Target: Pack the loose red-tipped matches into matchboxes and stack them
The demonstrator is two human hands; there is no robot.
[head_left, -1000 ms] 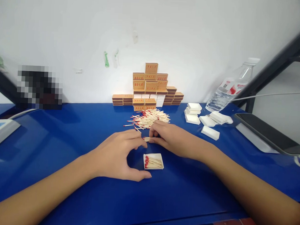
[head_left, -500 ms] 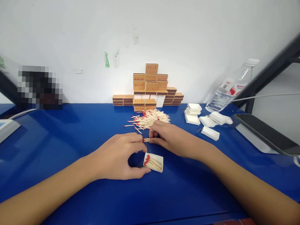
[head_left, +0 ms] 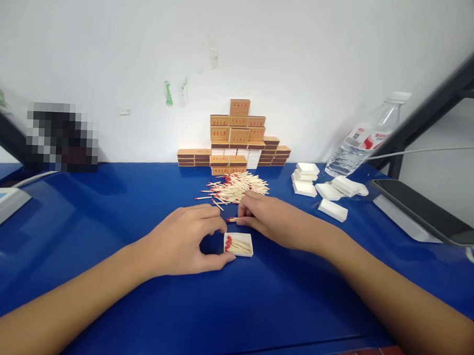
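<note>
A small white matchbox tray [head_left: 239, 244] with several red-tipped matches in it lies on the blue table [head_left: 101, 218]. My left hand [head_left: 187, 241] curls around the tray's left end, with the thumb and forefinger touching it. My right hand [head_left: 272, 218] rests just behind the tray and pinches a few matches [head_left: 232, 219] whose red tips stick out to the left. A loose pile of matches [head_left: 236, 187] lies beyond both hands.
Brown matchboxes [head_left: 234, 138] are stacked against the wall. Several empty white trays [head_left: 318, 189] lie at the right, near a water bottle [head_left: 360, 141] and a dark phone [head_left: 428, 209] on a stand. A white device [head_left: 0, 204] sits at the left edge.
The tray has been slid away from me, up against my right hand, by my left hand. My right hand has kept its pinch on the matches.
</note>
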